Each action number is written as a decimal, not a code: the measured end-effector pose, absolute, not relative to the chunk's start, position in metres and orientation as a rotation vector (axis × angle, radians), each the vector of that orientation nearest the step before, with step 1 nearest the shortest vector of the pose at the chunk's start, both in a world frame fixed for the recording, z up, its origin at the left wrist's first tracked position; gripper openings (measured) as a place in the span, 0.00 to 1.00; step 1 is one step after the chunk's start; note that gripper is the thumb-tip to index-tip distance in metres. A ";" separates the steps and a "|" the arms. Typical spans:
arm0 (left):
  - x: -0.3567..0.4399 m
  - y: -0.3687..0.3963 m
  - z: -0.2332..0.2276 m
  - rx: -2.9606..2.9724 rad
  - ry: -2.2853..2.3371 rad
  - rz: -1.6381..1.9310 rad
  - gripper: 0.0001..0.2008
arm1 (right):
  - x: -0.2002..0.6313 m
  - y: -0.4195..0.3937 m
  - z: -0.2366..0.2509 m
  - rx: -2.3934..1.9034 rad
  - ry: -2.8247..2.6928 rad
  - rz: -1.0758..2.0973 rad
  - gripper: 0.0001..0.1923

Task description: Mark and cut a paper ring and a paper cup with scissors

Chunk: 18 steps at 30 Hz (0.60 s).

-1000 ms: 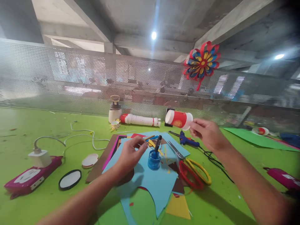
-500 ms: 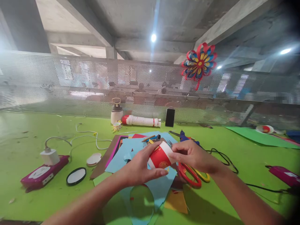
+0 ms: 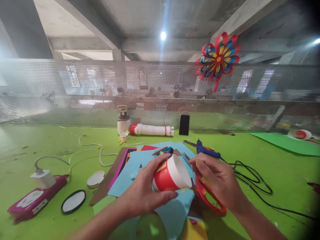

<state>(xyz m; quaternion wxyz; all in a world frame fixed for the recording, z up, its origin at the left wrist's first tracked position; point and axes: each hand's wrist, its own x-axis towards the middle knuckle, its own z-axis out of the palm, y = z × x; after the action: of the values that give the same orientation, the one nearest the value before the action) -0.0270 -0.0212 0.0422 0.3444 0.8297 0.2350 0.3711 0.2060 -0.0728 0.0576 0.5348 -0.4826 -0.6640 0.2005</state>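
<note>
Head view: from my post I see the left hand point(image 3: 142, 190) wrapped about the cup point(image 3: 168, 176), thumb along the near side. The cup is tilted in that grip above the blue paper point(image 3: 123, 176), its mouth turned to the right. The right hand point(image 3: 217, 175) is just beside the mouth, over the scissors point(image 3: 217, 210), fingers curled in near the thumb; I can't tell whether they pinch anything or touch the scissors. Beyond it I make out a glue gun point(image 3: 207, 151), and beyond the cup some pens point(image 3: 162, 150). Farther back on the green table point(image 3: 50, 141) stands a bottle point(image 3: 123, 126), with a tube point(image 3: 152, 130) lying beside it. Off to the left I have a power strip point(image 3: 41, 200).
</note>
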 end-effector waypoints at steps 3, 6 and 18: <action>-0.027 -0.025 0.042 2.268 0.639 0.934 0.40 | 0.205 -0.074 0.047 -1.212 -1.503 0.561 0.16; -0.025 -0.029 0.045 2.337 0.525 0.929 0.38 | 0.200 -0.076 0.042 -1.271 -1.450 0.728 0.22; -0.030 -0.019 0.023 1.971 0.459 1.093 0.35 | 0.186 -0.080 0.043 -1.098 -1.354 1.100 0.15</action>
<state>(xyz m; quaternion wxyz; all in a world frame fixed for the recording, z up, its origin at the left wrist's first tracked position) -0.0303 -0.0191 0.0226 0.4086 0.7821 0.1821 0.4339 0.1860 -0.0800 0.0433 0.5143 -0.4567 -0.5635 0.4576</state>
